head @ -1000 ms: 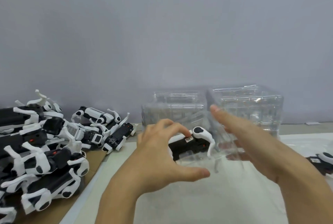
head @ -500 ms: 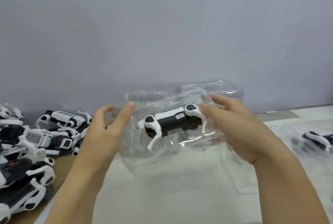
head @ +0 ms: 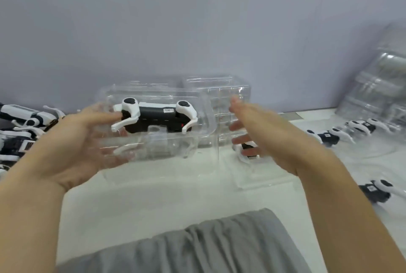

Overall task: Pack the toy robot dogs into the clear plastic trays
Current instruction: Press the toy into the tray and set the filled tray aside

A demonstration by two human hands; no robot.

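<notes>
Head view is showing me holding up a clear plastic tray [head: 153,145] with one toy robot dog [head: 157,117] lying on its side inside it, white legs pointing down, black body with a small label facing me. My left hand [head: 74,141] is gripping the tray's left end, fingers curled round behind the plastic and the thumb pressing near the dog's front leg. My right hand [head: 263,138] is hovering just beside the tray's right end with its fingers spread and relaxed, holding nothing and not touching the tray as far as I can tell. Behind it, stacked empty trays [head: 222,97] are standing on the white counter [head: 153,193], a pile of unpacked dogs [head: 24,127] is lying to my left, and a row of packed dogs [head: 342,132] is sitting to my right. I am judging that this dog is seated and the step in hand is setting the filled tray aside. Next I am needing the right hand on the free end, since the thin plastic looks likely to flex.
</notes>
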